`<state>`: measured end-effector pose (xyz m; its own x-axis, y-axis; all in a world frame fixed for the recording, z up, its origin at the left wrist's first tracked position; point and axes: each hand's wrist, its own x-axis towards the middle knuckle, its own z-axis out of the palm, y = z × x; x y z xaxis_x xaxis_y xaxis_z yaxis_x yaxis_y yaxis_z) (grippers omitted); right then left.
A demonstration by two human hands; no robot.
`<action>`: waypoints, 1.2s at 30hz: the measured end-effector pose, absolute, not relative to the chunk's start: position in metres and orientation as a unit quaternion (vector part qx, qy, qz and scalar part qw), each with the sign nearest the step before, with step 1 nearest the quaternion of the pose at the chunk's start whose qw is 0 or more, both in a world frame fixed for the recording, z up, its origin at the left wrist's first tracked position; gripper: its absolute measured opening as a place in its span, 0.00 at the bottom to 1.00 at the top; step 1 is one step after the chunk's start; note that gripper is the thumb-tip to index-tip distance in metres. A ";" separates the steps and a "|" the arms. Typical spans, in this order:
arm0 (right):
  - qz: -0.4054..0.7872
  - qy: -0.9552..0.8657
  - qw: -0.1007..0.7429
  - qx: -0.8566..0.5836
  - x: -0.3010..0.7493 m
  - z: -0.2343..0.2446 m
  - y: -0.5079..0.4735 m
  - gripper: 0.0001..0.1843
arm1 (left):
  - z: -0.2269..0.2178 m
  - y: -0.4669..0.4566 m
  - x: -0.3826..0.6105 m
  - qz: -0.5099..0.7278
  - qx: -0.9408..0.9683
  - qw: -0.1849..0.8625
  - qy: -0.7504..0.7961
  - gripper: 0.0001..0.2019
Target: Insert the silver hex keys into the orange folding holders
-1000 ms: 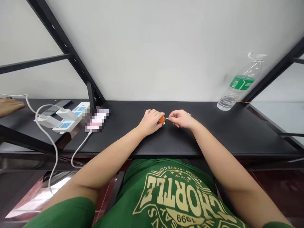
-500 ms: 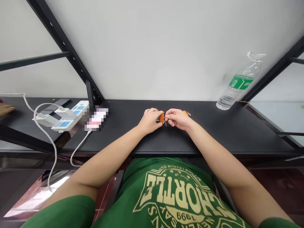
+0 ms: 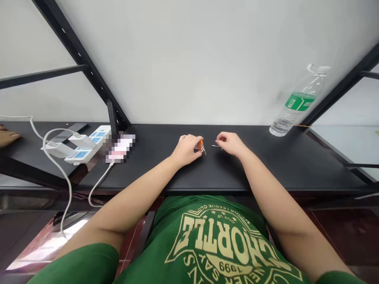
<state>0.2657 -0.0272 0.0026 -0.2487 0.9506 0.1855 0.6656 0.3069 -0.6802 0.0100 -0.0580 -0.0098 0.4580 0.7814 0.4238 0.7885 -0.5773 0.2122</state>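
Hands [image 3: 186, 150] [image 3: 233, 144] — two; orange holder [image 3: 200, 144] — one

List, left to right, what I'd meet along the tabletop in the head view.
Another person's hand, white power strip, pixelated item, left hand, orange piece, thin metal piece, right hand, water bottle.

The left hand [image 3: 185, 152] partly hides an orange piece [image 3: 200, 144]; pixelation blurs a cabled device [image 3: 121, 149] near the table's [image 3: 266, 165] back-left corner; the view's edge cuts off another person's hand [image 3: 7, 138].
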 end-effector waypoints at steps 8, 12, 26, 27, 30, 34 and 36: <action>0.145 -0.825 0.099 -0.538 0.279 -0.003 -0.017 0.08 | -0.009 -0.057 0.008 -0.239 -0.851 -0.001 -0.467 0.23; 0.123 -0.826 0.078 -0.544 0.271 0.000 -0.021 0.08 | -0.010 -0.056 0.008 -0.234 -0.851 0.001 -0.470 0.22; 0.222 -0.796 -0.009 -0.563 0.255 0.014 -0.043 0.05 | -0.011 -0.057 0.011 -0.194 -0.867 -0.001 -0.459 0.23; 0.220 -0.798 -0.006 -0.561 0.255 0.014 -0.043 0.05 | -0.011 -0.057 0.011 -0.193 -0.867 -0.002 -0.460 0.23; 0.198 -0.820 0.054 -0.534 0.254 0.013 -0.045 0.06 | -0.011 -0.057 0.011 -0.189 -0.867 -0.006 -0.461 0.23; 0.266 -0.816 0.157 -0.489 0.252 0.012 -0.050 0.07 | -0.011 -0.057 0.010 -0.193 -0.868 -0.010 -0.458 0.24; 0.294 -0.809 0.188 -0.472 0.251 0.012 -0.051 0.08 | -0.011 -0.057 0.010 -0.197 -0.869 -0.012 -0.454 0.24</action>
